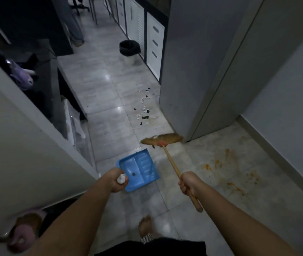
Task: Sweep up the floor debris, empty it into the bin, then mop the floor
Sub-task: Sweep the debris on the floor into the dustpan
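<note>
Fingers of the left hand (118, 182) are curled tight round the white handle (121, 179) of the one blue dustpan (139, 168). The pan is held low over the tiled floor (110, 100) with its open lip pointing away from the person. Fingers of the right hand (187, 183) are wrapped round the wooden stick of the one broom (172, 163), partway up it, so the stick's end shows behind the wrist. The straw broom head (161, 139) rests on the floor just beyond the pan's lip, beside the bottom corner of a tall grey cabinet (193, 71).

The debris (144, 108) lies in a loose trail of black and white scraps on the tiles beyond the broom head, along the cabinet's foot. The pieces are too small and too many to count exactly. One dark scrap (133, 174) sits inside the pan, and a few black bits lie near its lip and under the broom.

One bin (129, 50) with a black liner stands further along the aisle, well apart from the debris, beside a white drawer unit (155, 41) showing three handles. To the right of the broom, orange stains (230, 172) are smeared over the tiles. One bare foot (145, 225) shows below the arms, and pink slippers (25, 230) lie at the lower left. A second person's legs (76, 28) stand at the far end of the aisle.
</note>
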